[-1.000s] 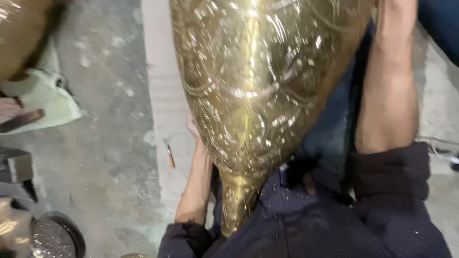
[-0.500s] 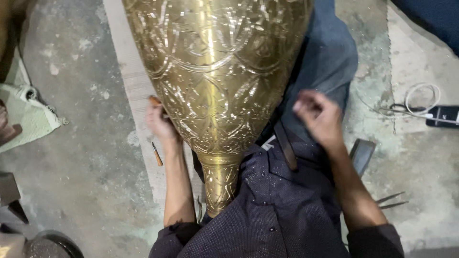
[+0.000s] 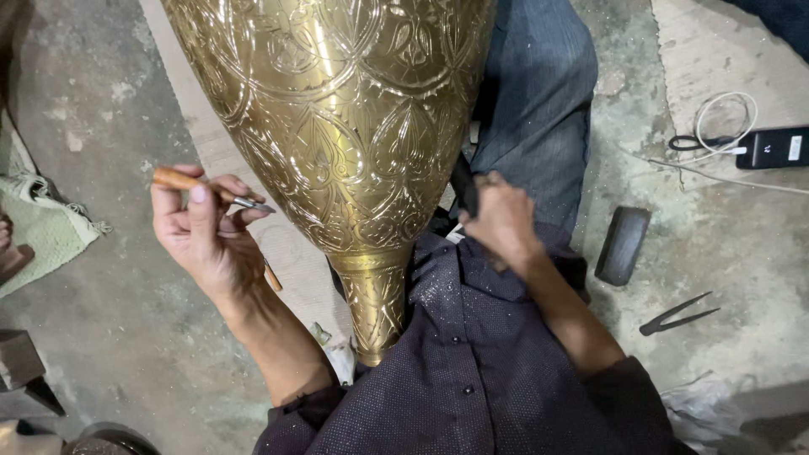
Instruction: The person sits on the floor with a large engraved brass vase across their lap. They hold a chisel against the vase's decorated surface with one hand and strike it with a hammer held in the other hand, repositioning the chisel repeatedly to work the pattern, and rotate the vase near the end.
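Observation:
A large engraved brass vessel (image 3: pixel 345 135) lies across my lap, its narrow neck (image 3: pixel 376 303) pointing at my chest. To its left, my left hand (image 3: pixel 206 240) holds a small engraving tool with a wooden handle (image 3: pixel 181 179), its metal tip just short of the brass surface. My right hand (image 3: pixel 501 221) rests closed on my dark shirt and a black strap at the vessel's right side, beside my grey trouser leg (image 3: pixel 539 109). Whether the right hand grips anything is unclear.
On the concrete floor to the right lie a dark rectangular block (image 3: pixel 622 244), metal dividers (image 3: pixel 678 313), and a black box with a white cable (image 3: pixel 771 147). A green cloth (image 3: pixel 38 232) sits at the left edge; dark metal objects (image 3: pixel 21 371) are at bottom left.
My left hand came away from the vessel's side and now holds the wooden-handled tool up. My right hand dropped from the air onto my shirt beside the vessel.

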